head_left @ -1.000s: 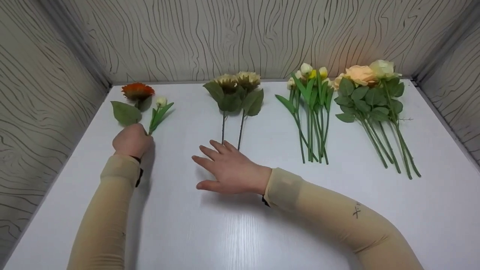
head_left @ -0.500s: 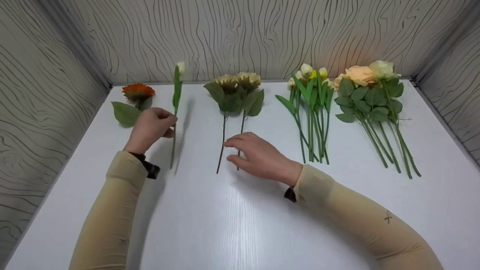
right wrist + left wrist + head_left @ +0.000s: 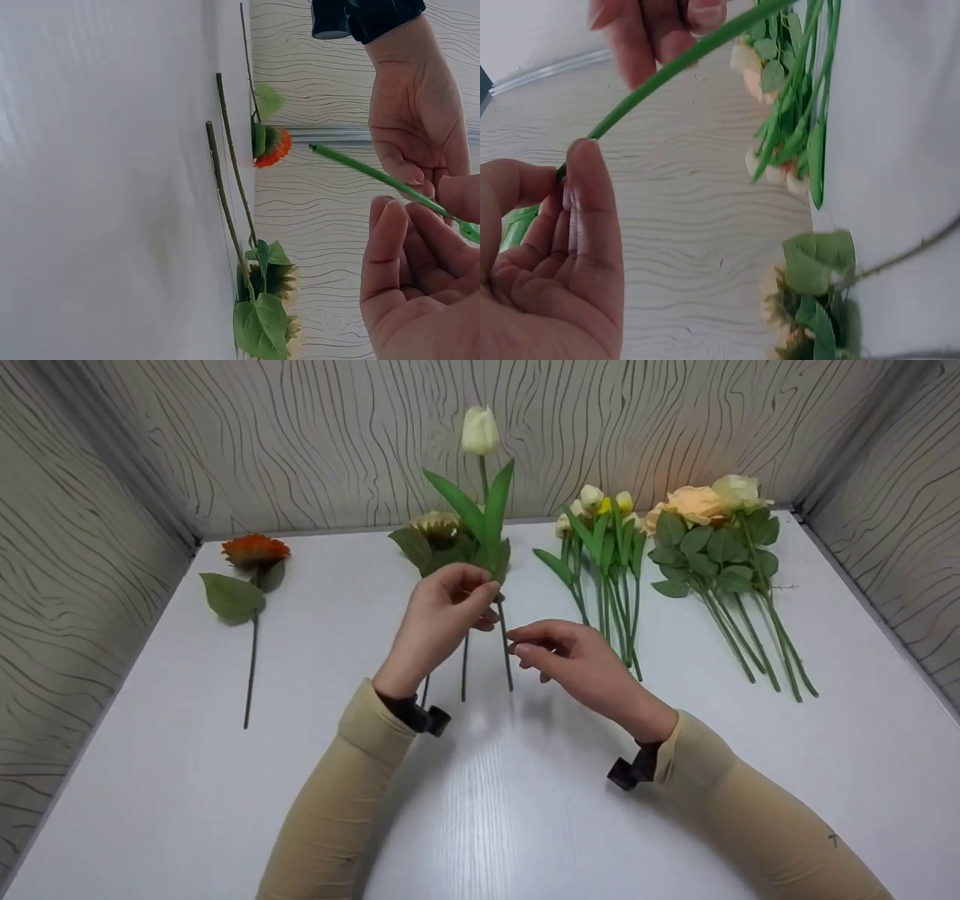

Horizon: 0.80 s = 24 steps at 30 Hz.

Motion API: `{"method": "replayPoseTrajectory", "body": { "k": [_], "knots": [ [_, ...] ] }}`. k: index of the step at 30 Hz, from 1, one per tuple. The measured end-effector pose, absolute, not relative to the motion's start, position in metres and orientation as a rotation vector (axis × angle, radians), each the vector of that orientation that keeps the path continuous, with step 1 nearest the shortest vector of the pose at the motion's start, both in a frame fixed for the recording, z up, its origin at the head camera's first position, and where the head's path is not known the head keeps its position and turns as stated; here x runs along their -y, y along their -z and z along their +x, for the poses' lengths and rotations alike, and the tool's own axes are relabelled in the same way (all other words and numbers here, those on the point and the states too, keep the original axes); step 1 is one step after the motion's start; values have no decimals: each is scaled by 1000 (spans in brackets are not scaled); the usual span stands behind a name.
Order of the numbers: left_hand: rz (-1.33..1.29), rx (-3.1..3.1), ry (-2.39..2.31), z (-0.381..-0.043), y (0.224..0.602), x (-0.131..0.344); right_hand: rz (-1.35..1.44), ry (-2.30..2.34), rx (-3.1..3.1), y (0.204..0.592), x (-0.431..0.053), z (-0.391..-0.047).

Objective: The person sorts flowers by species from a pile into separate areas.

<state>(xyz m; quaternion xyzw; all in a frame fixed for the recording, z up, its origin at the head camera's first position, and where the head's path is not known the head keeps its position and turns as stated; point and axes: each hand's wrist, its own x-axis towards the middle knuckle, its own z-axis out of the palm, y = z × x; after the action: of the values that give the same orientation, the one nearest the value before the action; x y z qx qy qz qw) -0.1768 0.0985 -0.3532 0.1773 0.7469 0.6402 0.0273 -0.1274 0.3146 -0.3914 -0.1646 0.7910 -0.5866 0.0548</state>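
Note:
A white tulip stands upright above the table, its stem pinched between thumb and fingers of my left hand. The left wrist view shows that pinch, with the green stem running up past the right hand. My right hand is beside the lower stem, fingertips very near it. In the right wrist view its thumb and fingers are bent but apart, without a visible hold; whether they touch the stem I cannot tell. Behind the tulip lie two cream sunflower-like blooms, partly hidden.
An orange flower with a long stem lies at the left of the white table. Right of centre is a bunch of white and yellow tulips, then peach and white roses. Patterned walls enclose the back and sides.
My left hand has picked up the tulip from beside the orange flower and carried it right, raising it. My right hand has shifted right, off the sunflower stems, to beside the tulip stem.

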Motion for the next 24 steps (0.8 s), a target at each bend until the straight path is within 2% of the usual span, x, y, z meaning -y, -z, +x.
{"method": "replayPoseTrajectory", "body": {
  "k": [9,24],
  "knots": [
    [650,-2178,-2068,-169,365,-121,-408,1873,-2400,398,-318,-129],
    [656,-2248,-2058,-168,371,-124,-389,1868,-2443,403,-321,-134]
  ]
}}
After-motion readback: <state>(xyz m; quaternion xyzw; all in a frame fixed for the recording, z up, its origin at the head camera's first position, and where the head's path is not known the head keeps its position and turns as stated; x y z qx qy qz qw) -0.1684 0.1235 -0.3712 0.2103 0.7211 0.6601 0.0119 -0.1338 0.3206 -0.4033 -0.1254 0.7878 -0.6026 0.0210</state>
